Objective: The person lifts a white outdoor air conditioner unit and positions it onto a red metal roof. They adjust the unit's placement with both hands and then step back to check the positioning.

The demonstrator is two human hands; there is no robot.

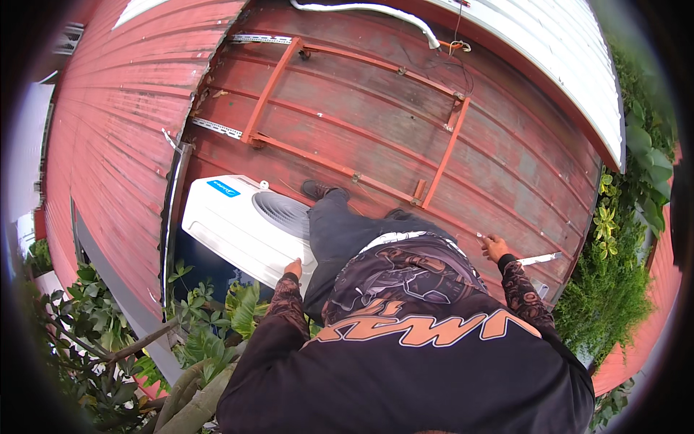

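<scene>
My left hand (293,268) is by the near edge of a white air conditioner outdoor unit (238,217) with a round fan grille. Most of its fingers are hidden, and I cannot tell whether it touches the casing. Out to the right, my right hand (494,248) is closed, its fingers pinched together, above the red metal roof (528,181). A tiny pale tip shows at those fingers, too small to name. Just past the right wrist lies a white strip (541,258). Ahead of my legs is a red metal frame (361,181) lying on the roof.
White slotted rails (217,128) stick out from the frame's left side. A white wrapped pipe (376,9) and loose wires (457,47) lie at the far edge. Leafy branches (206,347) crowd the lower left. Shrubs (611,304) border the right edge beside a white roof (557,50).
</scene>
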